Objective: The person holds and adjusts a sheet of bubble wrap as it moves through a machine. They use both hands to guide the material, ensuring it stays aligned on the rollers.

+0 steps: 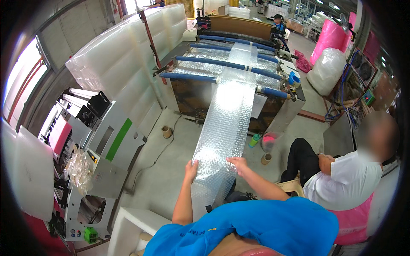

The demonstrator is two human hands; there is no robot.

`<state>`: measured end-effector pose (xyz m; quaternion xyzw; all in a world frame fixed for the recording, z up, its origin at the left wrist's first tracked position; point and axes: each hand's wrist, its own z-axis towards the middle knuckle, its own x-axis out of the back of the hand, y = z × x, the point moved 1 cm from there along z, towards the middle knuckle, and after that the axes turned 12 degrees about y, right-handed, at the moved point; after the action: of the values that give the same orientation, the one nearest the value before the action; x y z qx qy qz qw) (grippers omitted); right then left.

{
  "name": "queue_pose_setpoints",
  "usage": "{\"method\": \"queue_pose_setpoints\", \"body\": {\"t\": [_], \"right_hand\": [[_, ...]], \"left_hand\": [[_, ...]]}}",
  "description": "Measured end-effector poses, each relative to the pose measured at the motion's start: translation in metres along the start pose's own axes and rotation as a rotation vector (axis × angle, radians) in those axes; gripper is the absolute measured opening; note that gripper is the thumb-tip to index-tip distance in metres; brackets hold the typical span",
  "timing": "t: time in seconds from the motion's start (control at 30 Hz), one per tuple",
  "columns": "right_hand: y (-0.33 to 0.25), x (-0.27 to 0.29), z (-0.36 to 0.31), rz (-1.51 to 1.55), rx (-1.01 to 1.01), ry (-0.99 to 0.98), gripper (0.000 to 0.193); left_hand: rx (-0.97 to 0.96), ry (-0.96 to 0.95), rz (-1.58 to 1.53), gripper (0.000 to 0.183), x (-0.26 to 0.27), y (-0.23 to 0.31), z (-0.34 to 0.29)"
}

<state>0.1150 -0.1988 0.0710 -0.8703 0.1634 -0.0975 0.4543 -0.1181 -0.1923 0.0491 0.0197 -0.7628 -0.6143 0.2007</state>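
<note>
A long clear strip of bubble wrap point(226, 111) runs from the blue rollers of a machine point(239, 62) down to my lap, where its lower end hangs between my forearms. My left hand point(191, 170) is closed on the strip's left edge, with the fingers partly hidden beneath it. On the other side, my right hand point(238, 164) pinches the sheet close to its right edge. Bright glare covers parts of the film.
At right a person in a white shirt point(341, 183) sits close by. Tall stacks of wrapped white foam point(128, 47) line the left, behind a grey-and-white machine point(106, 141). Cardboard cores point(167, 131), a green bottle point(254, 141) and a cable point(149, 166) lie or stand on the floor.
</note>
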Motion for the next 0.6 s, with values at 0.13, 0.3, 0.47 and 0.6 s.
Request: {"method": "queue_pose_setpoints", "body": {"t": [0.13,0.3,0.47,0.6], "right_hand": [[0.014,0.006,0.007,-0.057,0.062,0.056,0.015],[0.038,0.011,0.047,-0.181,-0.015,0.035,0.019],[0.071,0.022,0.077,-0.292,-0.069,-0.033,0.021],[0.063,0.023,0.081,-0.380,-0.012,-0.022,0.021]], "left_hand": [[-0.035,-0.001,0.094,0.039,-0.008,0.003,-0.003],[0.016,-0.099,0.546,0.048,-0.029,-0.043,0.022],[0.166,-0.257,0.867,0.054,-0.047,-0.073,0.036],[0.254,-0.247,0.940,0.051,-0.062,-0.056,0.036]]}}
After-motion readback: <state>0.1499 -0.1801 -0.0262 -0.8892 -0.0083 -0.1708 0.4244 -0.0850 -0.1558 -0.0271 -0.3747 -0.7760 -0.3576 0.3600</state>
